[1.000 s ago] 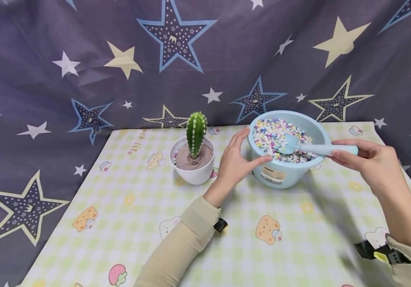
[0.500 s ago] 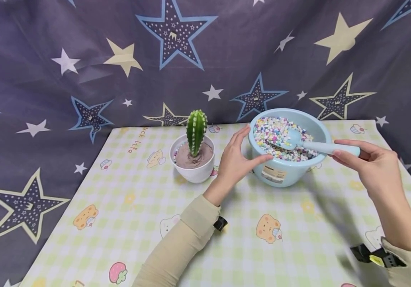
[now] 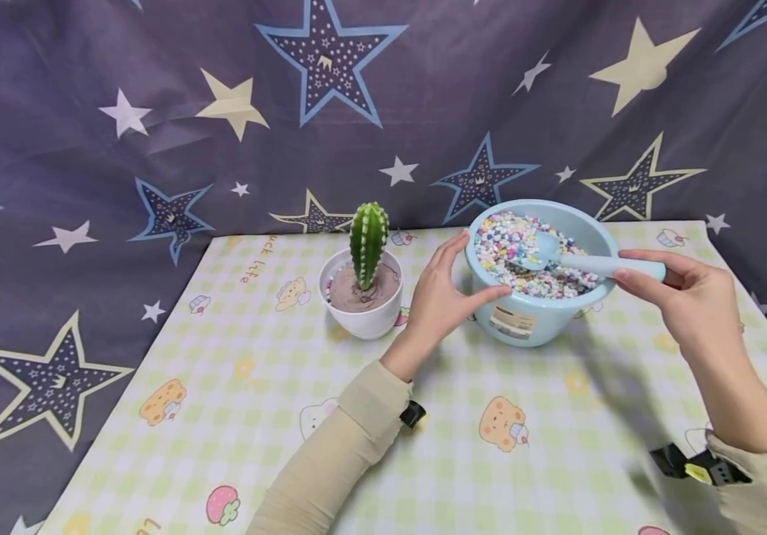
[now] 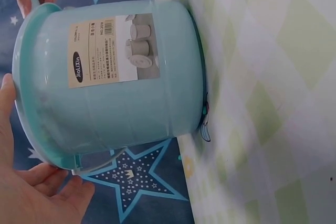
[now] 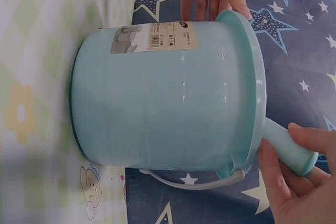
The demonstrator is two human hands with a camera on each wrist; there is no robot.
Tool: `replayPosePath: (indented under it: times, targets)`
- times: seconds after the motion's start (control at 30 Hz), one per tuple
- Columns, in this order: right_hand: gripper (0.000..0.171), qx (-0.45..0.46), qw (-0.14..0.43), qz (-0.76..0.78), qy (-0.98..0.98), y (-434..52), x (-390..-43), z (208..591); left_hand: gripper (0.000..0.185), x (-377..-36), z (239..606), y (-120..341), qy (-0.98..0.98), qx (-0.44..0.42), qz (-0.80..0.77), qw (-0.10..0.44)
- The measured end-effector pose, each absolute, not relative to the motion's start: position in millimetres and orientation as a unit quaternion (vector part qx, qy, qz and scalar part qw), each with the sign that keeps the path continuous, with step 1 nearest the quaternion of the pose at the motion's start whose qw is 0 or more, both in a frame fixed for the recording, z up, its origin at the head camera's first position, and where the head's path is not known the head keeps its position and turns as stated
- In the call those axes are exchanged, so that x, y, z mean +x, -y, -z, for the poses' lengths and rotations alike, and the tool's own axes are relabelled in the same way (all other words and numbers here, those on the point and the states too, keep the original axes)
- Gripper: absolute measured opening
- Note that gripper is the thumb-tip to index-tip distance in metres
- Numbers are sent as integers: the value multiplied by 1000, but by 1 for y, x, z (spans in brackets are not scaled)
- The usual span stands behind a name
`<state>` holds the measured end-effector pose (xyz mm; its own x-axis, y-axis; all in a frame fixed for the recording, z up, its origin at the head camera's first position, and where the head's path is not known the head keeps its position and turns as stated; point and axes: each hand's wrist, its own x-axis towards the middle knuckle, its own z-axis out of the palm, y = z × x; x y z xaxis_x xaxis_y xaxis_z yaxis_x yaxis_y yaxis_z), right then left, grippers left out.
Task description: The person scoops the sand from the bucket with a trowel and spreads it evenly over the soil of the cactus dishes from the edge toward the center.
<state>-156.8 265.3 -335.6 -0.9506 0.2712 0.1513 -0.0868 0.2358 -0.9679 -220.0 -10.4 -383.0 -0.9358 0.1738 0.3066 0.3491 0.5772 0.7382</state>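
Note:
A light blue bucket (image 3: 547, 323) holds many small multicoloured pebbles (image 3: 507, 234). My left hand (image 3: 440, 293) holds its left side, thumb over the front rim and fingers farther back along it. In the left wrist view those fingers (image 4: 50, 179) curl under the rim. My right hand (image 3: 707, 308) pinches the end of a pale blue scoop's handle (image 3: 600, 264) between thumb and fingers. The scoop's head lies among the pebbles, some of them on it. Seen from the right wrist, the scoop handle (image 5: 286, 145) slants over the bucket's rim, and the head is hidden inside.
Left of the bucket stands a white pot (image 3: 366, 321) with a green cactus (image 3: 368, 241) in brown soil. Both sit on a green-checked tablecloth (image 3: 424, 461). A purple star-patterned curtain (image 3: 176, 67) hangs right behind the table. The bucket's handle (image 5: 194, 184) hangs down its side.
The scoop has shifted slightly within the pebbles, its head a little farther back, and a darker hollow shows in front of it. My left hand stays on the rim.

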Motion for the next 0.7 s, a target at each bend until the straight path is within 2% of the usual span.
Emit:
replayPosePath:
  times: [0.13,0.4,0.7]
  targets:
    - [28,-22,147,-714,684,-267,-157,339,98,-219,382,9,885,-148,432,91]
    - [30,4,164,-748,643,-271,-153,343,96,-219,381,9,888,-144,427,92]
    - [30,32,136,-824,549,-282,-151,351,97,-218,380,11,889,-143,424,94]
